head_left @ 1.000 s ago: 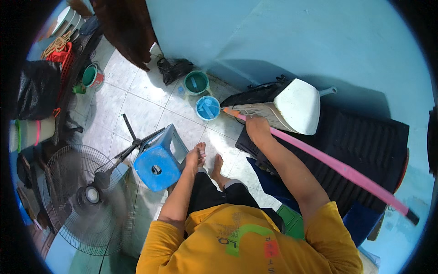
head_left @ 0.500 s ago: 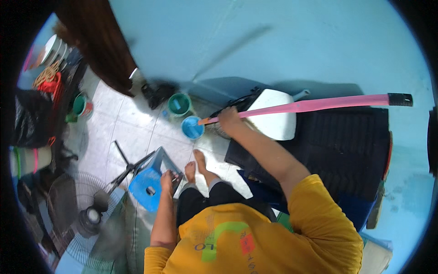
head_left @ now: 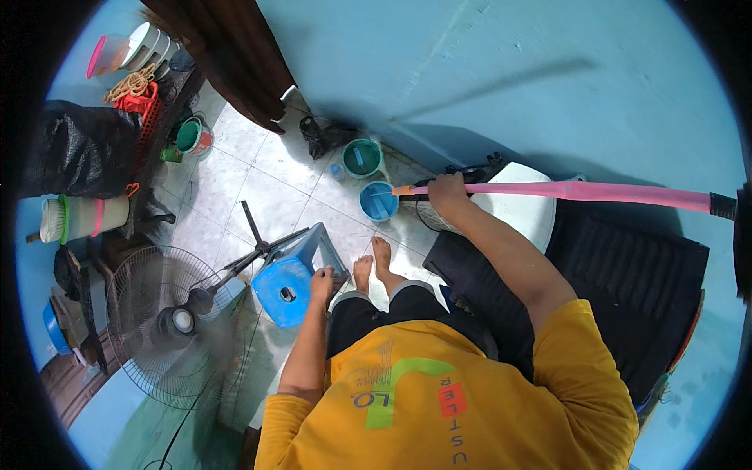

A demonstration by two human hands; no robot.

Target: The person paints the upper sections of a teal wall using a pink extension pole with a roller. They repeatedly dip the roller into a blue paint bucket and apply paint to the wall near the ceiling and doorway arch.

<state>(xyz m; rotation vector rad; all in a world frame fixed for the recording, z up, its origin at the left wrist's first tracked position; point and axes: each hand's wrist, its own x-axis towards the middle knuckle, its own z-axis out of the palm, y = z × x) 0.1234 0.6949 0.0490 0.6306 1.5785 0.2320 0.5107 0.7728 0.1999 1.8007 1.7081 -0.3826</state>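
Right hand [head_left: 449,190]: our fingers wrapped tight round the pink pole [head_left: 580,191], near its floor-side end, beside the blue paint bucket [head_left: 379,201].
Left hand [head_left: 322,282]: curled over the blue stool [head_left: 288,278] edge.
Advice: we should keep steadying ourselves and guide the pole slowly.

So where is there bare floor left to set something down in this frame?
The widest free patch is the white tiled floor between the dark curtain, the paint pots and the blue stool. It is crowded around the person's feet, where the left hand rests on the stool, and along the left by the fan.
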